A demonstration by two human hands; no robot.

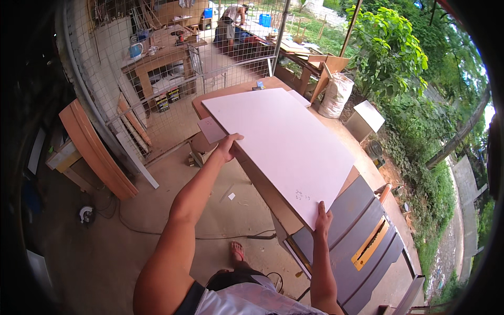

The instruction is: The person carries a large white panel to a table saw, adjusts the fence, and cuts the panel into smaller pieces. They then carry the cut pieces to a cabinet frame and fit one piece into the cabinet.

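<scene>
White panel (283,142) lies slantwise over the wooden table (275,82), far end near the table's far edge, near corner over the grey saw top (344,210); whether it touches either, I can't tell. Left hand (227,148) clamps its left edge — thumb above, other fingers hidden beneath. Right hand (324,218) grips the near corner — thumb on top, remaining fingers mostly out of sight.

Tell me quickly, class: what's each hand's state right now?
Left hand: closed on the long edge of a flat white rectangular panel.
Right hand: closed on that panel's near corner.
</scene>
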